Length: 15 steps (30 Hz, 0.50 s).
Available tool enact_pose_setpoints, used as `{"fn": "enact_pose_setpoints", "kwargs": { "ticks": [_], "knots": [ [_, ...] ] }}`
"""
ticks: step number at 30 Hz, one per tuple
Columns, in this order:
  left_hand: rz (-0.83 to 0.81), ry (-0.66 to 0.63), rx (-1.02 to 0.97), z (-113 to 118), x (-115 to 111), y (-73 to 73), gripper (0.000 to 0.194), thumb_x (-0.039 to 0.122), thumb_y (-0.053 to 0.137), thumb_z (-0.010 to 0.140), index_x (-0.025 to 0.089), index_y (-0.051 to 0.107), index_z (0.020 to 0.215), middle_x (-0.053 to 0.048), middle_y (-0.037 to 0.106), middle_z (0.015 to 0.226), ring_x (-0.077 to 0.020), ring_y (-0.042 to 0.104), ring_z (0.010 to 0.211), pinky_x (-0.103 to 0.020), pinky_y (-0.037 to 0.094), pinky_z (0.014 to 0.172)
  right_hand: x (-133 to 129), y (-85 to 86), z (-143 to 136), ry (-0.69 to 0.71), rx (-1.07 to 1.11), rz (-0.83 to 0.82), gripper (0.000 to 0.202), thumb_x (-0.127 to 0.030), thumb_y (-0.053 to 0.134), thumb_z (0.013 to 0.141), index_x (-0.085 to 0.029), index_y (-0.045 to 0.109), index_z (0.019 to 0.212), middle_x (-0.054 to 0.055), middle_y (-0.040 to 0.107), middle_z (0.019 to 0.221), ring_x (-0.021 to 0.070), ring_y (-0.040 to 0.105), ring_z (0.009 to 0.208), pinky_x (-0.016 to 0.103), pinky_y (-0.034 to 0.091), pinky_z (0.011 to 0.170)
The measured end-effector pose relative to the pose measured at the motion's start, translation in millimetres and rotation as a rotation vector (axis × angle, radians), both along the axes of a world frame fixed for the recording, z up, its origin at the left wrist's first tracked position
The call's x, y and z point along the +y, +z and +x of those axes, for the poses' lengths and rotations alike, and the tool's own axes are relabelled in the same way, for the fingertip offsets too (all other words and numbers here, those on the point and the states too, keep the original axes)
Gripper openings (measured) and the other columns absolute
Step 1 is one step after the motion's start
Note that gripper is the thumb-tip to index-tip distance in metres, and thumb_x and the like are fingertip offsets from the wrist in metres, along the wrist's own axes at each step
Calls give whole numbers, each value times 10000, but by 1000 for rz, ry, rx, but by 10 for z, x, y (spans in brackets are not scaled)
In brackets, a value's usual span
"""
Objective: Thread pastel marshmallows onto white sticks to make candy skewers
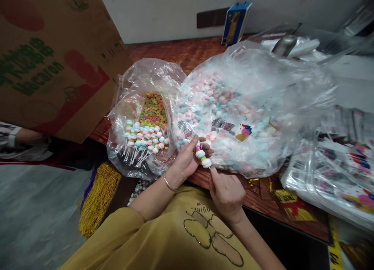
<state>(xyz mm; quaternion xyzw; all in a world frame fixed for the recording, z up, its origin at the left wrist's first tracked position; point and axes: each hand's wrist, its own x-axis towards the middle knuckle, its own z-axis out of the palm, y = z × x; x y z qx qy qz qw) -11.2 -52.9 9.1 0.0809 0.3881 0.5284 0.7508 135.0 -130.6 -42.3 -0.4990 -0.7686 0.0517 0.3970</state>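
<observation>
My left hand point(189, 157), a bangle on its wrist, holds a small printed clear wrapper point(187, 130) with a marshmallow candy stick point(203, 157) partly inside it. The candy has white, yellow-green and pale blue pieces. My right hand point(226, 190) pinches the thin white stick at the candy's lower end. Left of my hands, finished-looking candy sticks point(144, 137) lie in an open plastic bag beside small colourful ring candies point(152, 111). Behind and right of my hands is a large clear bag point(224, 94) of pink, blue and white marshmallows, with printed wrappers on it.
A tall cardboard box point(58, 63) stands at the left. Stacked printed wrappers point(336, 176) lie at the right, near gold twist ties point(295, 205). A blue device point(236, 23) stands at the back. Gold fringe point(101, 200) hangs below left.
</observation>
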Motion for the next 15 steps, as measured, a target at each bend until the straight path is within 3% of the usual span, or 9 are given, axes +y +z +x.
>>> {"fn": "enact_pose_setpoints", "kwargs": {
  "ticks": [3, 6, 8, 10, 11, 15],
  "knots": [
    [11, 3, -41, 19, -8, 18, 301, 435, 754, 831, 162, 632, 867, -19, 648, 714, -203, 712, 785, -357, 572, 797, -8, 40, -59, -2, 443, -425, 245, -370, 539, 988, -181, 694, 1012, 9, 608, 628, 135, 500, 524, 277, 380, 539],
    [12, -55, -113, 14, -13, 26, 316, 444, 757, 824, 160, 619, 810, -29, 652, 732, -219, 716, 810, -380, 572, 829, 2, 85, -94, 120, 1020, -946, 329, -499, 575, 954, -182, 656, 918, -89, 408, 464, 88, 326, 387, 234, 328, 432],
    [18, -81, -131, 20, -27, 17, 328, 450, 768, 812, 158, 620, 799, -37, 661, 743, -228, 718, 826, -392, 571, 844, 15, 111, -102, 209, 1245, -1137, 342, -515, 608, 925, -177, 639, 876, -137, 292, 421, 60, 203, 342, 223, 312, 400],
    [46, -81, -109, 43, -53, -4, 337, 454, 785, 795, 158, 622, 795, -37, 667, 748, -223, 717, 822, -389, 566, 852, 20, 131, -106, 219, 1223, -1133, 328, -501, 598, 929, -182, 636, 862, -136, 291, 420, 63, 206, 335, 228, 332, 400],
    [65, -78, -88, 58, -67, -16, 337, 446, 797, 783, 158, 623, 793, -33, 669, 747, -215, 715, 809, -381, 563, 853, 19, 137, -107, 185, 1121, -1050, 313, -484, 585, 940, -185, 645, 871, -116, 348, 435, 76, 270, 349, 235, 358, 421],
    [81, -97, -23, 95, -93, -61, 317, 399, 822, 759, 150, 629, 786, -28, 672, 733, -187, 705, 756, -339, 551, 837, -2, 121, -108, -36, 488, -419, 231, -364, 583, 950, -173, 712, 960, 47, 706, 717, 148, 568, 557, 275, 452, 593]
  ]
}}
